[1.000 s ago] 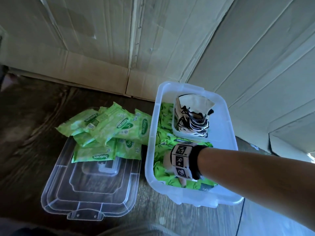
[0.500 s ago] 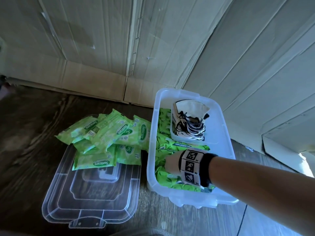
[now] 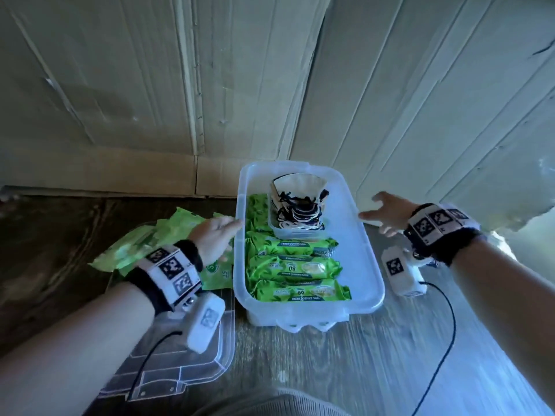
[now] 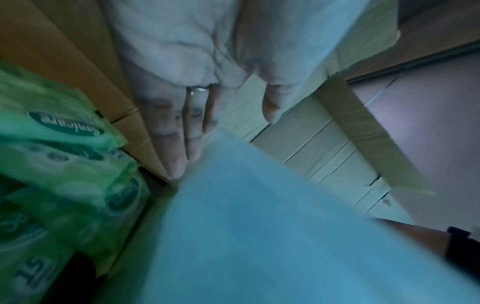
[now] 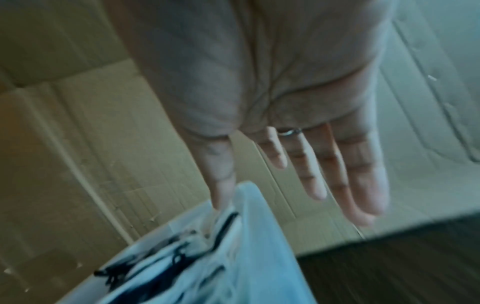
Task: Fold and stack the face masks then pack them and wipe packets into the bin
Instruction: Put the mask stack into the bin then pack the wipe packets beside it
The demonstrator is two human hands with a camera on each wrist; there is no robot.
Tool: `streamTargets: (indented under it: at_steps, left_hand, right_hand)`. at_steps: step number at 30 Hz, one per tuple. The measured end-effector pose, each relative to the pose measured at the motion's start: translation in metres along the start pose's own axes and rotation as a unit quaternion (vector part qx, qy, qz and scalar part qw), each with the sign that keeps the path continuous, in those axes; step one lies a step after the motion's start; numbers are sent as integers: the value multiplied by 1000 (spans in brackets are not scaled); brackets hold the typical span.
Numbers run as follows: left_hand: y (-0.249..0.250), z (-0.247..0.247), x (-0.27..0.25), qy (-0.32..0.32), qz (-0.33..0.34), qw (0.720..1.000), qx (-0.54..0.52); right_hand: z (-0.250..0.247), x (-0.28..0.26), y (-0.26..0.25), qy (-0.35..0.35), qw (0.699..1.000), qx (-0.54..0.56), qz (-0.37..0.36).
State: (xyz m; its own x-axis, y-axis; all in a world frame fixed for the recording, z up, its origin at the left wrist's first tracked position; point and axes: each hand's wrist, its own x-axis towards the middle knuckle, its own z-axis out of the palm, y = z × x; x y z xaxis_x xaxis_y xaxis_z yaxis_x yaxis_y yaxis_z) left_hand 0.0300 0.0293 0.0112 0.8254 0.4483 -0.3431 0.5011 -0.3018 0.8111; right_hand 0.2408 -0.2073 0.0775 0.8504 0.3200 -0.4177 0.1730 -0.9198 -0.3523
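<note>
Flanking a clear plastic bin (image 3: pixel 372 283), the left hand (image 3: pixel 214 238) and the right hand (image 3: pixel 387 211) are shown with nothing held. The fingers (image 4: pixel 176 144) of the left hand are seen straight and pressed together, laid along the outside of the bin's left wall near the rim; whether they touch it cannot be told. The fingers (image 5: pixel 361 168) of the right hand are seen straight and loosely spread, held just beyond the bin's right rim, with the thumb nearest that rim. Between the two sets of fingers, three green wipe packets (image 3: pixel 294 267) are laid flat in a row inside the bin, and more packets stand on edge along its left wall. A stack of folded face masks (image 3: pixel 297 211) with dark ear loops is held in a small clear tray (image 3: pixel 277 231) at the bin's far end, close beside the right thumb. Under and behind the left fingers, a loose pile of wipe packets (image 3: pixel 135 250) is seen outside the bin, partly lying on a clear lid (image 3: pixel 168 370) on the dark wooden table (image 3: pixel 45 250). Cardboard sheets (image 3: pixel 150 85) are stood beyond both hands.
</note>
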Motion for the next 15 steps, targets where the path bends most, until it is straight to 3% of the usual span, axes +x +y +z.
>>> streamTargets:
  at_steps: [5, 10, 15]
  left_hand:
    - [9, 20, 9, -15, -41, 995, 89]
    - [16, 20, 20, -1, -24, 989, 145]
    - [41, 39, 35, -26, -1, 985, 172]
  right_hand:
    - [26, -10, 17, -161, 985, 60, -6]
    - [26, -20, 27, -160, 978, 129, -39]
    - [20, -22, 58, -136, 981, 136, -20]
